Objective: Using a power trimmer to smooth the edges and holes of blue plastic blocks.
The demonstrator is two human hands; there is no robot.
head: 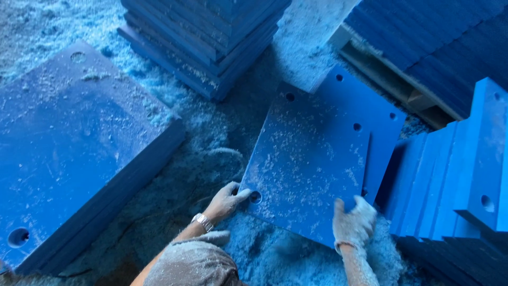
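Head view, looking down at a floor covered w/ pale blue shavings. Centre-right: square blue plate, dusted w/ shavings, drilled hole at each visible corner, lying tilted on top of a second blue plate w/ similar holes. Left hand, powdered w/ dust, grips the top plate's near-left corner: thumb lies on the upper face beside the corner hole, fingers curled under the edge, not visible. Silver wristwatch on that wrist. Right hand grips the plate's near edge toward the right corner; fingers bent over the edge, close together, tips on the plate. Far left: thick stack of large blue slabs, hole near its near corner, shavings on top. Top centre: another stack of blue plates, edges stepped. Right: row of blue plates standing on edge. Top right: more plates on a wooden pallet.
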